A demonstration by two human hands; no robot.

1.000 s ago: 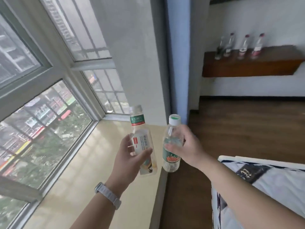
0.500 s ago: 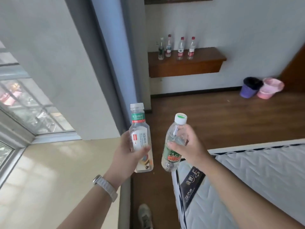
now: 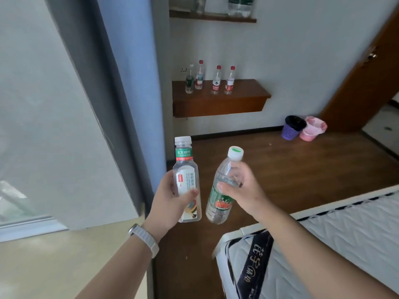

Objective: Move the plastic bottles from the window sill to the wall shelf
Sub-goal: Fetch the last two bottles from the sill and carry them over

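1. Clear plastic fills both hands: the left hand [image 3: 167, 205] has its fingers [image 3: 190, 194] clamped round a square bottle [image 3: 184, 157] with a white cap, held upright.
2. The right hand [image 3: 246, 196] is wrapped tight round a round bottle [image 3: 219, 200] with a green label, tilted so its cap leans right.
3. Both bottles are off the window sill [image 3: 64, 266] and held just beside each other above the wooden floor [image 3: 291, 169].
4. The step in hand looks like the carry: the wall shelf [image 3: 220, 103] is well ahead, with four bottles [image 3: 216, 82] standing on its left and middle.
5. Next, I judge, comes a walk past the mattress [image 3: 336, 234] corner, then setting each bottle upright on the shelf's bare right part without knocking the standing row.
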